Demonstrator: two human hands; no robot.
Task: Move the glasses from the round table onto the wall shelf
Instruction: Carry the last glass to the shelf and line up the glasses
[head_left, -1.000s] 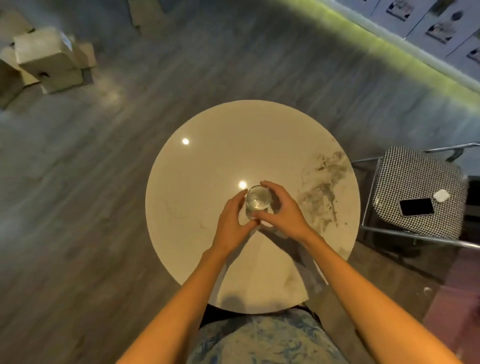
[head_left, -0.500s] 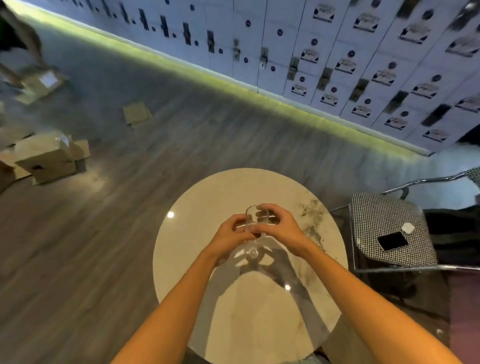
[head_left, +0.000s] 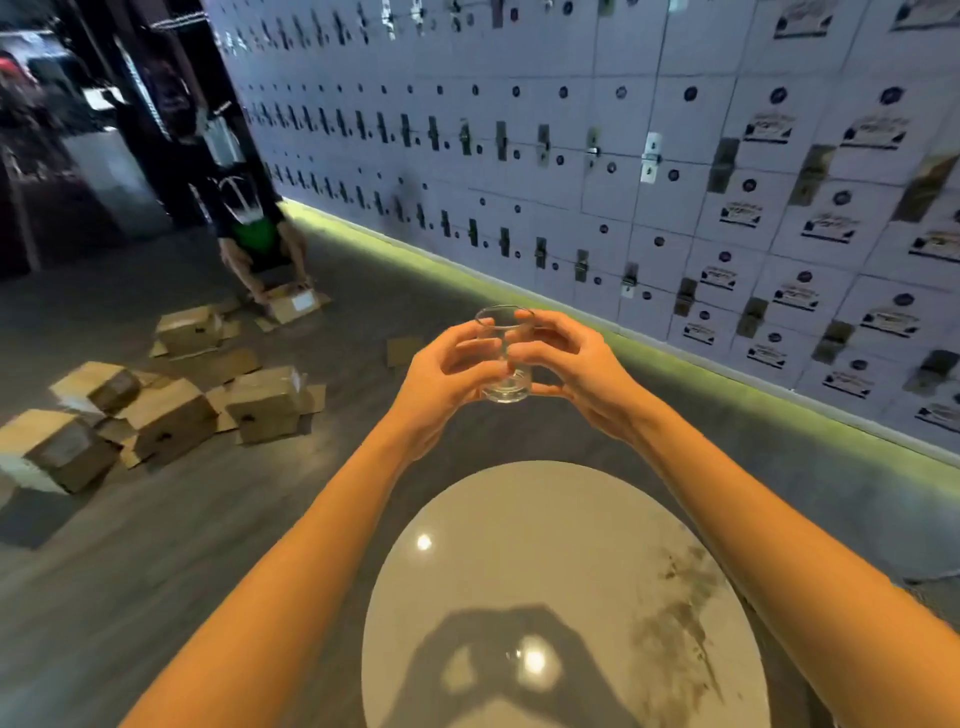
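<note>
over on the far left of the glass there's a scatter of cardboard boxes (head_left: 171, 415) on the grey wood-look floor, matte brown, some flattened, and another person (head_left: 244, 228) crouched over one. none of that matters unless the route to the shelf goes that way.

the left hand (head_left: 447, 379) is curled around the near side of the glass (head_left: 504, 358), fingers pressed on its wall. the glass is a short clear tumbler with a thick base, upright, held up in the air well above the round table (head_left: 566, 587) and a bit beyond its far edge. looks empty, though clear glass is hard to read. the right hand (head_left: 576, 369) wraps it from the other side, thumb low near the base.

i'd guess this is the carry step. smooth glass is slippery, so i'd keep it level, keep a finger under that heavy base, and look where the feet go. no shelf in view, so can't say how far.

below the glass the tabletop is glossy pale stone with brownish veining on its right part. right of the glass runs a wall of pale locker doors (head_left: 675, 182) with small metal latches and labels.
</note>
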